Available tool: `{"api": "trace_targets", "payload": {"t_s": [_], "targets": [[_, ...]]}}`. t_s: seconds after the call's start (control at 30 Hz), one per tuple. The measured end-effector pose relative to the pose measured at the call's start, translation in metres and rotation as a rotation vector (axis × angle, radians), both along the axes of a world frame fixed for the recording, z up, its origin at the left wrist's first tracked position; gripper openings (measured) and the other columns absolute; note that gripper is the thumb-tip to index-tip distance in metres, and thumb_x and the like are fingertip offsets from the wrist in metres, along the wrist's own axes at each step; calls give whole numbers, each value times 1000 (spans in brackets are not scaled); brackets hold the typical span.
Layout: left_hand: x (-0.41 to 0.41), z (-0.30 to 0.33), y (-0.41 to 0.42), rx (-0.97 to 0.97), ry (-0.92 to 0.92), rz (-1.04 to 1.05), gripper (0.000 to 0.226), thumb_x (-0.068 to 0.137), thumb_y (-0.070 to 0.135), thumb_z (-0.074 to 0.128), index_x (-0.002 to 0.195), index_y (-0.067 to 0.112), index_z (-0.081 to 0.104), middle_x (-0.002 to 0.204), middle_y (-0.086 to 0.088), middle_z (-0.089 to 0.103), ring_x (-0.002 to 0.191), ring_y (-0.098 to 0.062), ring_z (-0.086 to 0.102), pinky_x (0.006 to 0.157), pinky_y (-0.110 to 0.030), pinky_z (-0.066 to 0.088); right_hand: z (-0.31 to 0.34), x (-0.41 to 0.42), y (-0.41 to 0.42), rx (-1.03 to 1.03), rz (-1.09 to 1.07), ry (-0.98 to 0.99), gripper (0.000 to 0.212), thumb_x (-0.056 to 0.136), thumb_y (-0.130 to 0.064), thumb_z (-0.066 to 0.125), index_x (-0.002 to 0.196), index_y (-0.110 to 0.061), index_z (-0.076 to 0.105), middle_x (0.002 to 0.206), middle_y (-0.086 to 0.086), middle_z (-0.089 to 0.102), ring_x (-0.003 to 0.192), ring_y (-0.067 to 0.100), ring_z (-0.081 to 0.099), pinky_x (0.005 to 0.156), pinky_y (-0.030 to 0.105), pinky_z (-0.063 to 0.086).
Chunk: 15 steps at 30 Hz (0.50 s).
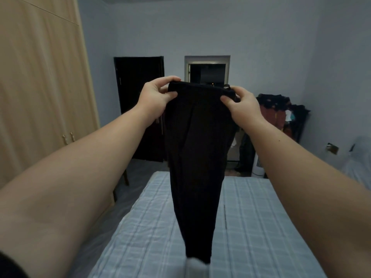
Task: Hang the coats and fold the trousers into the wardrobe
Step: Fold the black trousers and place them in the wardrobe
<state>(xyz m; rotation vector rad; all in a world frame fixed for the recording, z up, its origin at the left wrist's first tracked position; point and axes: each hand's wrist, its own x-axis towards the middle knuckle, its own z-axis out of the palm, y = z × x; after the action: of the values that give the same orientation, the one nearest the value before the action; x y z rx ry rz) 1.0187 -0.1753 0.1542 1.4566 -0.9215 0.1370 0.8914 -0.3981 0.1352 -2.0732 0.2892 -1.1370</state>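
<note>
A bed with a pale blue checked cover is lying below both hands; a closed light-wood wardrobe is standing beyond the left arm, and a dark door and a window are facing from behind the hands. Black trousers are hanging lengthwise between the hands, narrowing toward the bed. The left hand and right hand are each pinching a waistband corner.

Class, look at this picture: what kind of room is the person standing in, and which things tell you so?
Most likely a bedroom. A bed with a checked blue cover lies ahead, a tall wooden wardrobe stands at the left, and both hands hold up black trousers.
</note>
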Motion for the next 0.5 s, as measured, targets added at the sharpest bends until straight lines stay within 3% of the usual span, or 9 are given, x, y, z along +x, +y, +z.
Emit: {"api": "trace_targets", "payload": {"t_s": [0.13, 0.23, 0.3, 0.4, 0.5], "targets": [[-14, -19, 17, 58, 19, -4, 46, 94, 2, 62, 128, 33, 64, 106, 3, 76, 105, -12, 70, 94, -39, 56, -14, -22, 16, 6, 5, 15, 42, 94, -36, 67, 135, -29, 60, 121, -6, 65, 108, 13, 61, 85, 26, 52], [-34, -55, 40, 160, -17, 50, 53, 93, 4, 65, 136, 33, 56, 105, 7, 73, 101, -5, 68, 92, -23, 53, -49, -47, 36, -29, -7, 106, 41, 93, -34, 69, 133, -30, 61, 117, -9, 65, 103, 9, 61, 73, 15, 46], [-55, -89, 58, 248, -42, 83, 46, 92, 3, 66, 131, 27, 60, 108, 10, 68, 99, -2, 65, 86, -17, 54, -85, -67, 55, -54, -35, 191, 39, 92, -34, 70, 131, -32, 62, 117, -9, 66, 104, 11, 61, 80, 21, 50], [-83, -156, 87, 361, 0, 50, 28, 90, 2, 68, 107, 24, 68, 102, 8, 69, 98, -7, 66, 91, -29, 57, -149, -103, 92, -80, -66, 332, 33, 92, -32, 69, 124, -35, 63, 116, -10, 66, 105, 14, 61, 88, 34, 54], [-113, -231, 123, 447, 73, 24, 31, 86, 0, 70, 92, 30, 66, 98, 4, 71, 100, -17, 68, 94, -37, 55, -222, -144, 137, -78, -93, 437, 28, 92, -28, 69, 118, -36, 65, 110, -10, 67, 101, 14, 61, 86, 33, 53]]}}
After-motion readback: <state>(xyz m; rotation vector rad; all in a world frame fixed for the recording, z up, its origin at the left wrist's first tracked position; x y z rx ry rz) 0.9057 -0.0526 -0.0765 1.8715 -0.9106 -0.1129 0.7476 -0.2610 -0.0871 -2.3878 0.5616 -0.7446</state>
